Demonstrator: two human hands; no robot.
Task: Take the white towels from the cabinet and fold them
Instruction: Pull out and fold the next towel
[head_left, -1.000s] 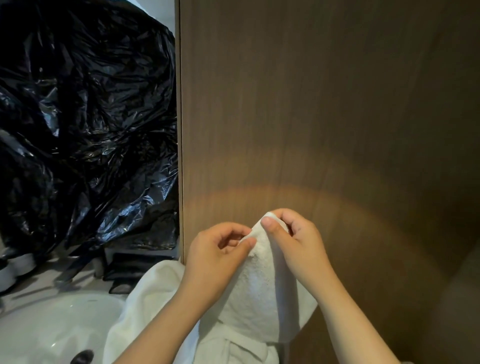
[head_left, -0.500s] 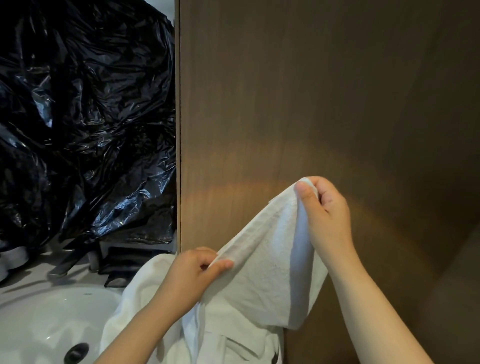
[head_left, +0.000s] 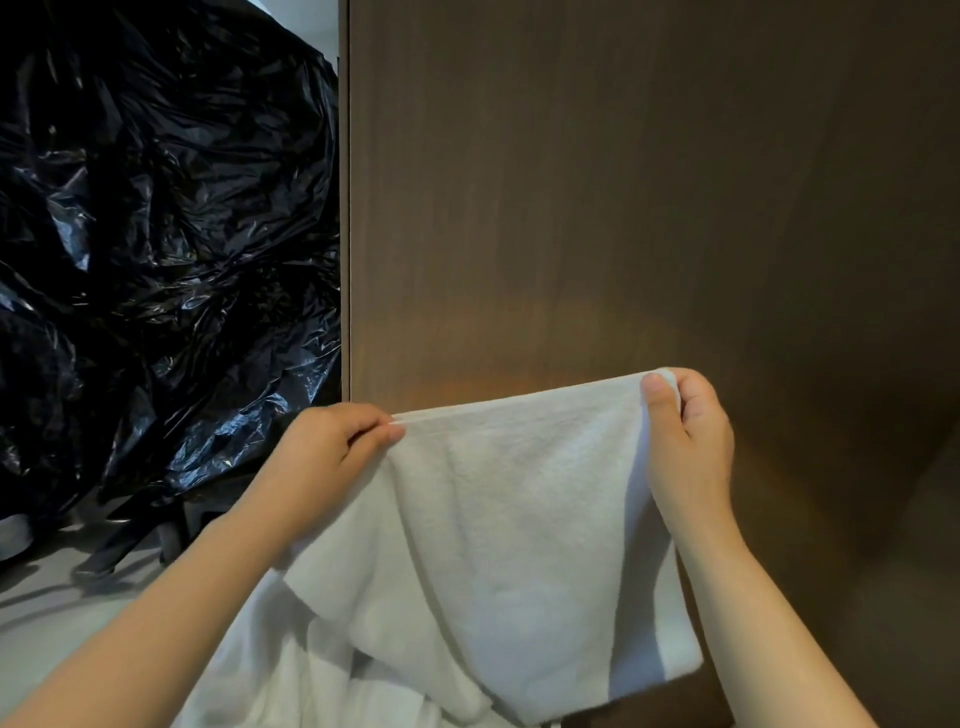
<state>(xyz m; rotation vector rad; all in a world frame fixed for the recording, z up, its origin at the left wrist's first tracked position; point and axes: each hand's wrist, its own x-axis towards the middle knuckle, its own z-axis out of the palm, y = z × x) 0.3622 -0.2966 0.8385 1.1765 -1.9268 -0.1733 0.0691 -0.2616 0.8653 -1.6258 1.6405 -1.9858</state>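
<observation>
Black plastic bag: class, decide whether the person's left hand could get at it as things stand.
Probably yes: nothing lies between the left hand and the black plastic bag, but that hand pinches a corner of the white towel and must let go first.

Crumpled glossy black plastic sheeting hanging down the left side, pale grey surface lying beneath it, dark blurred object sitting on that surface

Dim here: a warm orange glow arcs across the dark brown wood-grain panel mid-frame, glints flash off crinkled black plastic sheeting at left, white terry towel softly shadowed, corners dark.
</observation>
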